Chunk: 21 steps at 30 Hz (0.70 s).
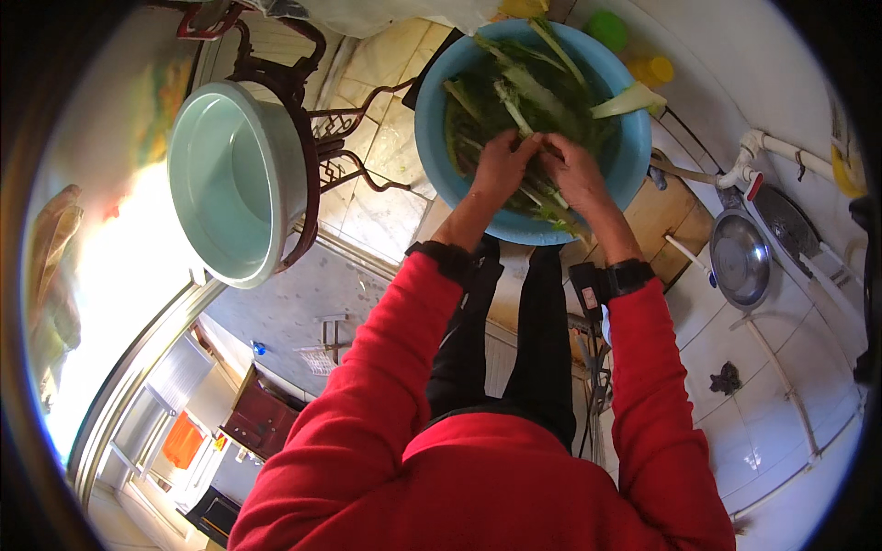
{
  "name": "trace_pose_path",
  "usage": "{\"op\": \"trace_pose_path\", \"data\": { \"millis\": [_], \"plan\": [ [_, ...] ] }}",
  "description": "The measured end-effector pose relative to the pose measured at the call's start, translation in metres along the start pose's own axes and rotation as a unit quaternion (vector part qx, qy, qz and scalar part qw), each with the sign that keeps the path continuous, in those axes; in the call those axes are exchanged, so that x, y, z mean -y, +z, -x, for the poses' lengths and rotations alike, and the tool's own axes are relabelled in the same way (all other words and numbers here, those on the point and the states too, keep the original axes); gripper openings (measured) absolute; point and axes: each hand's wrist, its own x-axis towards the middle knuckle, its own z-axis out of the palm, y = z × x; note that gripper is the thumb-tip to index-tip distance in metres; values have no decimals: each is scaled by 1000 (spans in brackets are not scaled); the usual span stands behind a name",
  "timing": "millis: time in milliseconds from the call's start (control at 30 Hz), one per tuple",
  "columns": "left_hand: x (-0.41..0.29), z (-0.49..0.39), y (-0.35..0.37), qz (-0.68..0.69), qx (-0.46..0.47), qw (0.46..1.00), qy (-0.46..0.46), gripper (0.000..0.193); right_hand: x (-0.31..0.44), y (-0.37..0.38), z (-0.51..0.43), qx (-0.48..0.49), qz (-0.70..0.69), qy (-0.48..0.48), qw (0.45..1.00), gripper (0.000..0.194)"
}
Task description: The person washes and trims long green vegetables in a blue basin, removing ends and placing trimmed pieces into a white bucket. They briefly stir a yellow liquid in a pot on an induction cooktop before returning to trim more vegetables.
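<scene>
A blue plastic basin (428,131) holds water and many leafy green vegetable stalks (544,89). Both my hands are over its near half, close together with fingertips almost touching. My left hand (501,164) pinches the lower end of a pale green stalk (510,107) that runs up and away across the basin. My right hand (572,172) has its fingers bent at the same stalk end; whether it grips the stalk is hard to tell. Beneath the hands lie more stalks and leaves. One thick pale stalk (628,102) sticks out over the right rim.
To the left, a pale green basin (293,165) rests on a dark red metal stand (313,200). White pipes (799,155) and a metal bowl (739,258) are at the right. Green (606,31) and yellow (651,70) objects stand behind the blue basin.
</scene>
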Motion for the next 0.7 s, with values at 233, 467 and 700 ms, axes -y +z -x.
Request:
{"op": "trace_pose_path", "data": {
  "millis": [233, 467, 700],
  "plan": [
    [-24, -5, 6, 338, -55, 940, 1, 36, 22, -18, 8, 98, 189, 6, 977, 27],
    [6, -21, 13, 389, -83, 914, -77, 43, 16, -20, 15, 85, 340, 44, 935, 27],
    [27, -69, 9, 497, -165, 832, -184, 24, -15, -23, 19, 127, 147, -16, 981, 33]
  ]
}}
